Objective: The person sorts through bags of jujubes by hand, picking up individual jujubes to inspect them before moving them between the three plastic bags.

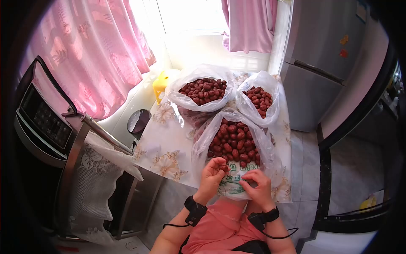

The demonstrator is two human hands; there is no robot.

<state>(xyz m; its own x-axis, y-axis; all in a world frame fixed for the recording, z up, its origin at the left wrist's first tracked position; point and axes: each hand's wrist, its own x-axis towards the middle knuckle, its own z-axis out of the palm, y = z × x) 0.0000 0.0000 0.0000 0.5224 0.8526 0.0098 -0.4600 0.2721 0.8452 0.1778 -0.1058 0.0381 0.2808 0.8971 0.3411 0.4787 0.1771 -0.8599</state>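
Okay, so a surface (144,157) covered with a pale, flower-patterned cloth is set below a bright window (192,16) framed by pink curtains (91,55). A yellow stool (160,84) is tucked by its far left corner, and a grey fridge (321,63) with two small magnets is seen off to the right. Grey floor tiles (306,169) are visible beside the surface, while a dark appliance (46,118) and a lacy cover (91,186) are spotted on the left.

Three see-through plastic bags of what look like red dates are lined up in a rough triangle: a back-left bag (174,94), a smaller back-right bag (272,114) and a front bag (201,157) with green print low on its near side. The pile of dates (232,142) in that front one is found just beyond both hands, with the open mouth spread wide.

One date (224,168) is pinched between the thumb and curled fingers of the left hand (214,174), just above the near edge of the pile. The right hand (258,186) is held half open near the green print, thumb and index fingertip slightly apart, nothing seen between them. Whether the plastic is touched by it can't be told.
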